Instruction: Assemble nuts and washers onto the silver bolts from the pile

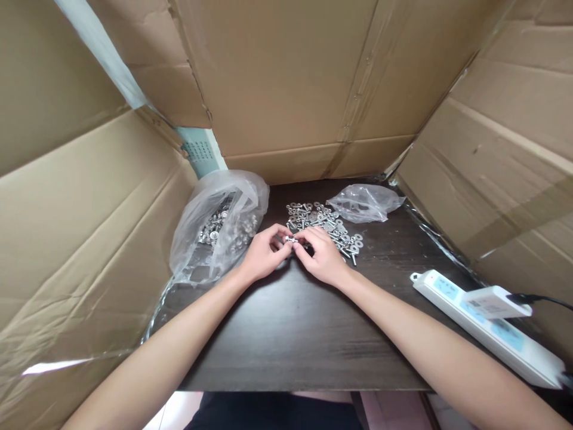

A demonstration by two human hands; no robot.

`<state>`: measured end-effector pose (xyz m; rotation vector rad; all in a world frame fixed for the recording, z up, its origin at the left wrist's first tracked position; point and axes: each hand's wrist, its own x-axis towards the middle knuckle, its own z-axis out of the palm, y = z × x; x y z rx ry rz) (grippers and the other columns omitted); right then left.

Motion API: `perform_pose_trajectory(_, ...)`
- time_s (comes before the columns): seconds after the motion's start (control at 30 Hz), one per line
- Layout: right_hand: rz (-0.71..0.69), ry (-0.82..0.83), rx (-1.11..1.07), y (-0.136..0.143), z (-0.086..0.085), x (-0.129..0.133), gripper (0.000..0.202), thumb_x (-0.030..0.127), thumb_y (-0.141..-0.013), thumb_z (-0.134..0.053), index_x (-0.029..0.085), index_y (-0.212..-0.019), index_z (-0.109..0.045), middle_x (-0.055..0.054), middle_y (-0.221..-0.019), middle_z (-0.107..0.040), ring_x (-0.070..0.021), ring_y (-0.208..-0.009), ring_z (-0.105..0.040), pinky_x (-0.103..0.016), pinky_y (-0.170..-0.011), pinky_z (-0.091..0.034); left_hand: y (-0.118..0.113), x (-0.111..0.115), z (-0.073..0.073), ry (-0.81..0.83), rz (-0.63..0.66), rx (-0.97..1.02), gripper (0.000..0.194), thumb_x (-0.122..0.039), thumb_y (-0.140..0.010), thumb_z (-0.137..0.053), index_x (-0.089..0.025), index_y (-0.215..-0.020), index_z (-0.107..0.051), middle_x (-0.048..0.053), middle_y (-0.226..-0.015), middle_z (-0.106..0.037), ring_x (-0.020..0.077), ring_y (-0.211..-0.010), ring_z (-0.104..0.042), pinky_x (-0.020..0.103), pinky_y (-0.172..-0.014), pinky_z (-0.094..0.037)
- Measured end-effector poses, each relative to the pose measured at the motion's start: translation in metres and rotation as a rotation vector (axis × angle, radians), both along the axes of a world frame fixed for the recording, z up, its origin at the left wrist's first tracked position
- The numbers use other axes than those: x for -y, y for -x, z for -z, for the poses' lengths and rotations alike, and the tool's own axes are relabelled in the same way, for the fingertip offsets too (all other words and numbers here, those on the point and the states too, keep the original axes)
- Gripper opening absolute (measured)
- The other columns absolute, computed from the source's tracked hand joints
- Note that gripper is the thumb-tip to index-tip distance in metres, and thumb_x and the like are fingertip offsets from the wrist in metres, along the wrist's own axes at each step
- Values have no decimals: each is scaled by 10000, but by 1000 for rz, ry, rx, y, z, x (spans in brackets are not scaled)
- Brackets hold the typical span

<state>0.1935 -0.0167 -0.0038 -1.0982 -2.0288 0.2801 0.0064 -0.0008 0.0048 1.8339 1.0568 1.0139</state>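
Between the fingertips of both hands is a small silvery bolt [290, 239], lying sideways, with what looks like a nut or washer on it. My left hand [267, 252] pinches its left end with thumb and forefinger. From the other side, my right hand [320, 254] closes thumb and fingers on its right end. Just behind the hands spreads a loose pile of bolts, nuts and washers [331, 222] on the dark table [286, 334]. The pile's near left part is hidden by my right hand. To the left, a clear plastic bag [242, 185] holds many more metal fasteners.
A crumpled clear bag [367, 203] lies behind the pile at the right. On the right side of the table sits a white power strip [487, 328] with a white adapter [496, 301] and black cable. Cardboard walls [286, 83] enclose the back and both sides.
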Motion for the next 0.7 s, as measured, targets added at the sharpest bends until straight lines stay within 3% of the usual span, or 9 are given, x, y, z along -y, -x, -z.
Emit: perform_pose_trajectory(0.7,-26,-63,-16,0,-1,2,146,249,-999,-561,220,-862,-604,-47,-807,-665,-221,-802,-583,-379,-763,-461,1,1,-1,-9,8,1,207,-288,-851,-644,-156,-1010,-654,27,-888,-701,113,-659,-649,207,-595,-501)
